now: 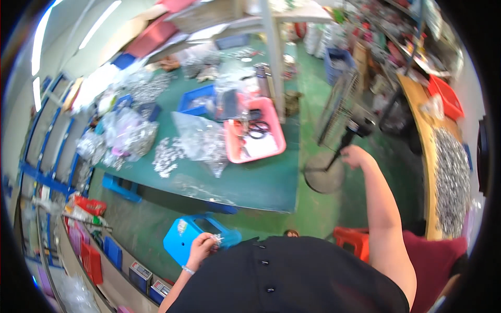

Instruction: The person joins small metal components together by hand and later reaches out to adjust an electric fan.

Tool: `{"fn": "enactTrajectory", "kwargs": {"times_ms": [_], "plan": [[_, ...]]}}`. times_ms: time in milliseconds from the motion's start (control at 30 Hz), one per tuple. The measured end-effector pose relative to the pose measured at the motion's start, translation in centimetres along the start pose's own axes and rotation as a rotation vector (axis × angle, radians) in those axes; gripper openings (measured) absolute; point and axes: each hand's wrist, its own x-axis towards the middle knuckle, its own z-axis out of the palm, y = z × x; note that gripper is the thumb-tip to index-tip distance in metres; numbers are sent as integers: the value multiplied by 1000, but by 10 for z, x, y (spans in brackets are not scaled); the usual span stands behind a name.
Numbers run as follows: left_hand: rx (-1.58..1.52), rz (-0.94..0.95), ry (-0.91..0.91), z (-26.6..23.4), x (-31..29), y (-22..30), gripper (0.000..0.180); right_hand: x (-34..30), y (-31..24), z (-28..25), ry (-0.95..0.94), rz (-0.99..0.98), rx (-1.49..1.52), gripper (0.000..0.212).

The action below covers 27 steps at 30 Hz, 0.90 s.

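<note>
My right hand [356, 157] is stretched out past the table's right side, its fingers closed at the dark pole of a standing fan [344, 141]. The fan has a wire cage and a round base [323, 172] on the floor. Low in front of my body, my left hand [202, 247] has its fingers curled round a few small silvery pieces [217, 238], too small to make out. Just beyond it stands a bright blue plastic stool [180, 241].
The green table [261, 190] bears a pink basket [255, 155] with black scissors, bags and piles of small metal parts [168, 156], and a blue tray [197, 99]. An orange stool [352, 242] and a person in maroon [433, 266] are at right. Shelving [47, 180] lines the left.
</note>
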Motion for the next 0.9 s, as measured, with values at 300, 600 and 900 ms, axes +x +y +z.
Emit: {"fn": "enactTrajectory", "kwargs": {"times_ms": [300,600,900], "plan": [[-249,-65,89,-74,-15,-39,7,-10,-62,-46,457,174,-113,17],[-226,-83,152,-140,-7,-79,2,5,-89,-58,50,478,6,40],[-263,-59,213,-167,-32,-105,3,-66,-135,243,-840,519,112,32]]}}
